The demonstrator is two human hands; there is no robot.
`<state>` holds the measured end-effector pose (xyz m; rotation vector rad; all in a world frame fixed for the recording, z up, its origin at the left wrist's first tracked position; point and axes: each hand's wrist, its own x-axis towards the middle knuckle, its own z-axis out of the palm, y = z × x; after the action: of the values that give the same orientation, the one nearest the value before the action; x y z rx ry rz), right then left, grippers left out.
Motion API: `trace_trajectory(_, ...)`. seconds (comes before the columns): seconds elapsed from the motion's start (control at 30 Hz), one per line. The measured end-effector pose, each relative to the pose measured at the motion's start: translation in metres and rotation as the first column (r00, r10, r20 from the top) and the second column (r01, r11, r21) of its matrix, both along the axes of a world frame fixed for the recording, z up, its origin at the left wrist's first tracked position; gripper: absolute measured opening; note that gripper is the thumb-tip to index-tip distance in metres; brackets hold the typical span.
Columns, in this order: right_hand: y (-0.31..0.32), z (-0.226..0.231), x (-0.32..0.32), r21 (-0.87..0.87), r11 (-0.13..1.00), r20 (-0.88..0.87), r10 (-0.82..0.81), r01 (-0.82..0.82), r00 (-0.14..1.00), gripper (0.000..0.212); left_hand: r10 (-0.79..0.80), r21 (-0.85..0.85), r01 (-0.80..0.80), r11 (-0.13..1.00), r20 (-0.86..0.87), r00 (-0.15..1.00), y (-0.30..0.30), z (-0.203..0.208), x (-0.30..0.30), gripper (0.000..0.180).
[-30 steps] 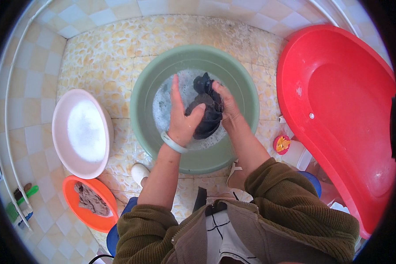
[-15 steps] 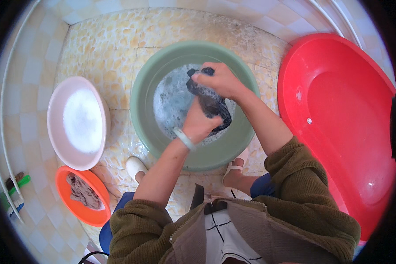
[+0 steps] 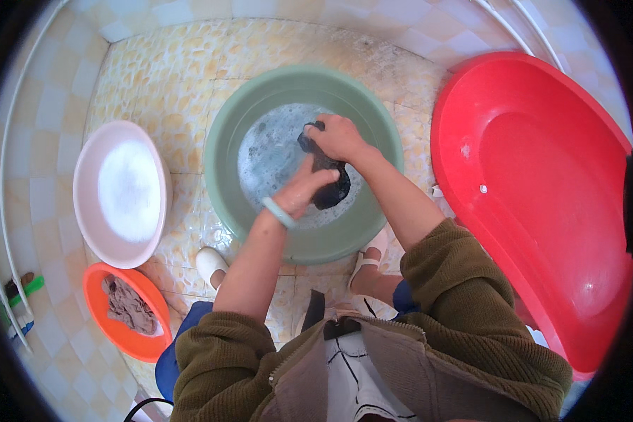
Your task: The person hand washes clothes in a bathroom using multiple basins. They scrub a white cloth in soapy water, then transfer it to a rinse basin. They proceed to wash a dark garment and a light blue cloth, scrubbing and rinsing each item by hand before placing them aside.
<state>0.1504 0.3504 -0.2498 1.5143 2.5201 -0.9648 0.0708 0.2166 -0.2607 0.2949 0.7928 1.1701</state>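
Note:
A wet black cloth [image 3: 333, 190] is bunched between my two hands, over the soapy water [image 3: 271, 151] in a large green basin [image 3: 221, 126]. Its exact kind of garment I cannot make out. My left hand [image 3: 304, 184], with a pale bangle [image 3: 279, 212] at the wrist, is closed round the lower part of the cloth. Farther away, my right hand [image 3: 339, 137] grips the cloth's upper end. White suds float around both hands, and part of the cloth is hidden by my fingers.
Left of the green basin stands a pale pink basin [image 3: 84, 190] of white foam. Nearer, an orange basin [image 3: 162, 299] holds brown cloth [image 3: 128, 306]. A big red tub [image 3: 541, 162] takes up the right side. My feet in white shoes straddle the green basin's near edge.
My right hand has moved slightly nearer, and the black cloth is bunched more compactly between my hands. The whole view has shifted a little.

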Motion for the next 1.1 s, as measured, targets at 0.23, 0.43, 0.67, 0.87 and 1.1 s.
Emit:
trace_trajectory(0.23,-0.001,0.035,0.002,-0.351,0.929,-0.248,0.028,-0.117,0.968,0.053,0.031,-0.057,-0.042,0.997,-0.195,0.980,-0.006,0.006,0.011,0.050)
trace_trajectory(0.43,0.027,-0.003,0.049,-0.879,0.321,-0.451,-0.798,-0.352,0.400,0.059,0.003,0.028,-0.017,0.999,0.441,0.897,-0.013,0.053,0.003,0.054)
trace_trajectory(0.67,-0.041,0.013,-0.010,-0.519,0.357,-0.356,-0.916,-0.776,-0.183,0.088,0.050,-0.023,-0.067,0.998,0.895,0.444,-0.013,0.061,0.020,0.063)
trace_trajectory(0.87,-0.022,0.047,0.013,-0.432,0.535,-0.660,-0.736,-0.726,-0.149,0.098,0.164,-0.107,-0.166,0.980,0.909,0.383,-0.014,0.080,0.020,0.060)
trace_trajectory(1.1,-0.033,0.060,0.023,-0.615,0.640,-0.758,-0.642,-0.461,0.119,0.070,0.169,0.030,-0.228,0.973,0.578,0.798,-0.007,0.085,0.012,0.054)
